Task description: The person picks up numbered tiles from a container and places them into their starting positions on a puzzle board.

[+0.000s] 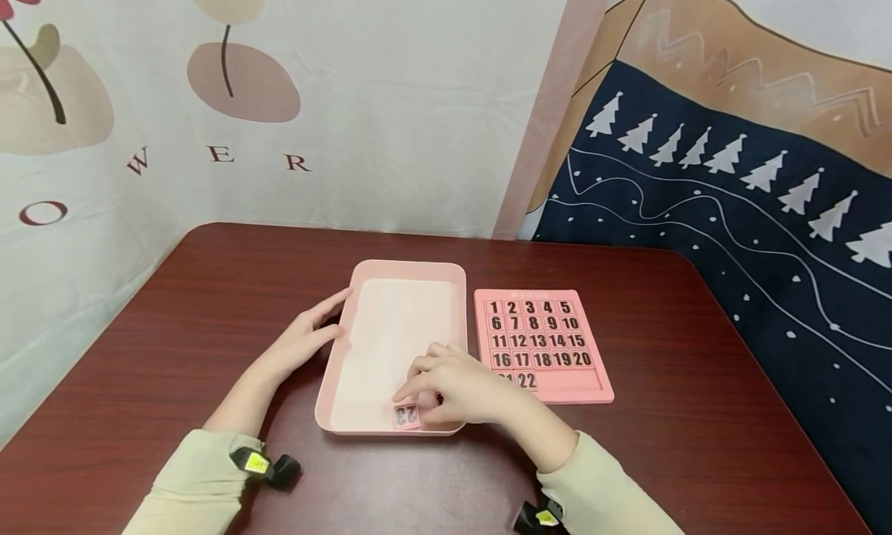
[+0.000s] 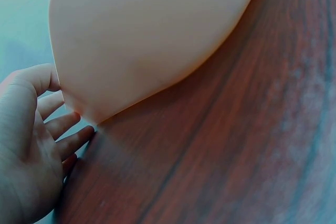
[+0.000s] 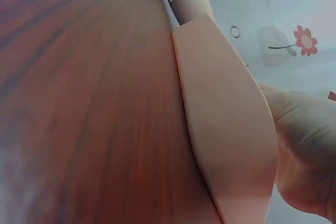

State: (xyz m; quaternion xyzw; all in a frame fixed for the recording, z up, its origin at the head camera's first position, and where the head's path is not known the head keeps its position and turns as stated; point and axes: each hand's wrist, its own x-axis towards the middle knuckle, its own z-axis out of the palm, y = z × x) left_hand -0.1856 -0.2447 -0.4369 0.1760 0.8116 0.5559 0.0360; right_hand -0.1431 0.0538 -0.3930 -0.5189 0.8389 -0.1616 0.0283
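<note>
In the head view a pale pink tray (image 1: pixel 409 269) lies on the table, its long sides running away from me. My left hand (image 1: pixel 301 341) rests against its left side, fingers extended and the fingertips touching the rim; the left wrist view also has this hand (image 2: pixel 39 140) at the tray's outer wall (image 2: pixel 152 40). Over the tray's near right corner reaches my right hand (image 1: pixel 456 384), thumb and index finger apart beside a number tile marked 23 (image 1: pixel 406 416). A dark-marked piece (image 1: pixel 439 398) shows partly between those fingers. In the right wrist view the tray wall partly hides the right hand (image 3: pixel 307 150).
Right of the tray lies a pink number board (image 1: pixel 571 386) with tiles in rows from 1 to 22; my right hand and wrist partly cover its bottom row. The dark red wooden table (image 1: pixel 662 442) extends around both. Printed cloths (image 1: pixel 418 132) hang behind.
</note>
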